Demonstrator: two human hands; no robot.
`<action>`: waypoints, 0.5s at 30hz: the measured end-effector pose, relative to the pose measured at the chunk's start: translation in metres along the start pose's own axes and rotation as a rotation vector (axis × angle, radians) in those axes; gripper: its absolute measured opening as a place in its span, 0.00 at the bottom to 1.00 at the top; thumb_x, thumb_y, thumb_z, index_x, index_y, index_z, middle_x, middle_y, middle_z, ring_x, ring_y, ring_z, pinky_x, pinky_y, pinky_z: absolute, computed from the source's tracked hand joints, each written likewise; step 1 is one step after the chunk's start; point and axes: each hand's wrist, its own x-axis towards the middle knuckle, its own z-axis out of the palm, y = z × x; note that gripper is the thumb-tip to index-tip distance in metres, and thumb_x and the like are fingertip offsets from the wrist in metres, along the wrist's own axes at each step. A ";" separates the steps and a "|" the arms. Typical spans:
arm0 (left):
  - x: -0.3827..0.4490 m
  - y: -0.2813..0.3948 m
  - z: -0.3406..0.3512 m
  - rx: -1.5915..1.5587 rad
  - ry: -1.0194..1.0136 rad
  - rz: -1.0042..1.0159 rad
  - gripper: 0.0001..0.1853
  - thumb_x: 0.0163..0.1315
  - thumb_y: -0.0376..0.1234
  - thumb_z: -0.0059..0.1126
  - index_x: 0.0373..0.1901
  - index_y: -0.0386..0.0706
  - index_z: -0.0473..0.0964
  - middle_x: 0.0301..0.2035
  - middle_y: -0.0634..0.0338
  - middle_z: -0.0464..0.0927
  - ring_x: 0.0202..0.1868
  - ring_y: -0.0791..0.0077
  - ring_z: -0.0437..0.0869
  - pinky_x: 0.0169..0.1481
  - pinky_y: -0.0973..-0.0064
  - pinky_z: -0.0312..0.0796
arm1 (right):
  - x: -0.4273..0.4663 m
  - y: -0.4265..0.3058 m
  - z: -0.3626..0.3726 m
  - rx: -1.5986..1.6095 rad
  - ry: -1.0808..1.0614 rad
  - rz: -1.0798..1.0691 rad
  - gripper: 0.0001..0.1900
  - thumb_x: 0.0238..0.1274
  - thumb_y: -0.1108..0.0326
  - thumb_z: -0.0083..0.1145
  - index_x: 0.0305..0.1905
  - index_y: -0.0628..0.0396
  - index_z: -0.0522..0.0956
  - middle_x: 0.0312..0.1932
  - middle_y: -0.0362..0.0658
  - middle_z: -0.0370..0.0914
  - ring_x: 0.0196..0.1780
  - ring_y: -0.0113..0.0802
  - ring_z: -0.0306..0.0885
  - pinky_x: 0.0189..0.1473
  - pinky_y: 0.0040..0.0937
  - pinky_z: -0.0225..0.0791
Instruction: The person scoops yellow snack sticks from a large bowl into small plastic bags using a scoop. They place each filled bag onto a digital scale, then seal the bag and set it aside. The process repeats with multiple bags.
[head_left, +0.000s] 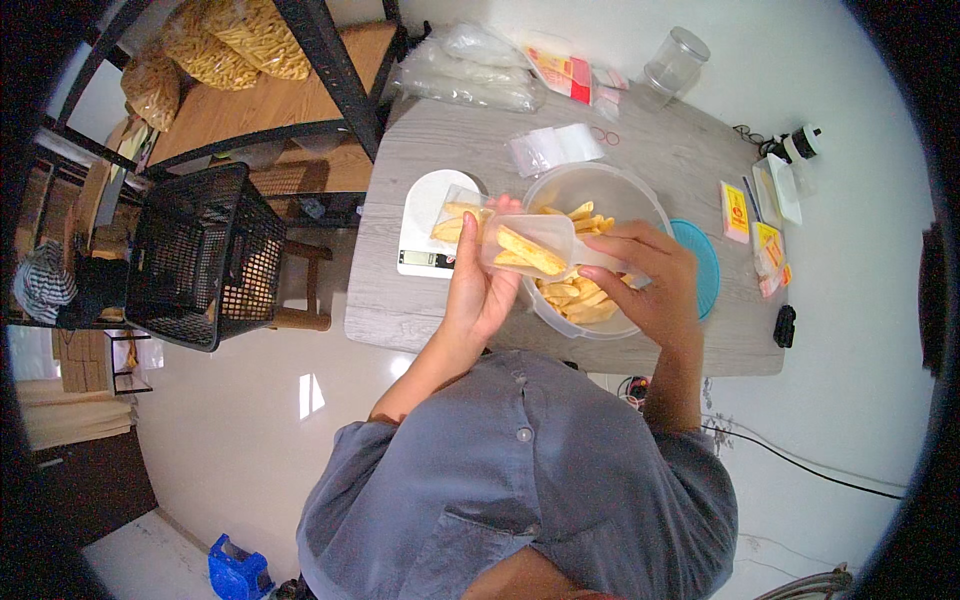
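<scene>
My left hand (471, 304) grips a small clear plastic bag (455, 219) that has yellow stick-shaped snacks in it. In my right hand (656, 274) is the handle of a translucent plastic scoop (553, 226). A few snack sticks (531, 251) lie in the scoop, whose front end is at the bag's mouth. Both are held above the table, between a white digital kitchen scale (429, 196) and a round translucent tub (637, 196). More snack sticks (581, 304) fill part of the tub, partly hidden under my right hand and the scoop.
A teal lid (699, 274) lies right of the tub, with small bags (555, 148) behind it. Plastic packs (472, 71) and a clear jar (675, 64) stand along the table's back. A black crate (206, 259) rests on a wooden stool (311, 289) at left, near shelves holding large snack bags (255, 37).
</scene>
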 end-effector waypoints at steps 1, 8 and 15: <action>0.001 0.000 0.000 -0.029 0.027 -0.001 0.26 0.67 0.47 0.38 0.59 0.38 0.59 0.55 0.55 0.66 0.60 0.65 0.65 0.66 0.65 0.58 | 0.005 -0.001 0.001 -0.007 0.005 -0.045 0.16 0.39 0.72 0.69 0.38 0.56 0.80 0.32 0.44 0.78 0.34 0.34 0.78 0.31 0.26 0.71; 0.004 0.001 -0.009 -0.155 0.010 -0.076 0.27 0.65 0.49 0.42 0.56 0.37 0.61 0.52 0.55 0.68 0.57 0.64 0.67 0.64 0.63 0.61 | 0.032 -0.013 0.002 -0.129 -0.128 -0.148 0.13 0.38 0.71 0.68 0.33 0.58 0.78 0.31 0.44 0.78 0.33 0.38 0.78 0.33 0.29 0.70; 0.007 0.003 -0.015 -0.200 0.028 -0.077 0.28 0.65 0.50 0.41 0.56 0.37 0.63 0.52 0.54 0.69 0.56 0.64 0.68 0.64 0.63 0.60 | 0.039 -0.020 0.005 -0.114 -0.134 -0.155 0.13 0.37 0.71 0.68 0.32 0.58 0.78 0.31 0.44 0.78 0.34 0.39 0.78 0.34 0.30 0.70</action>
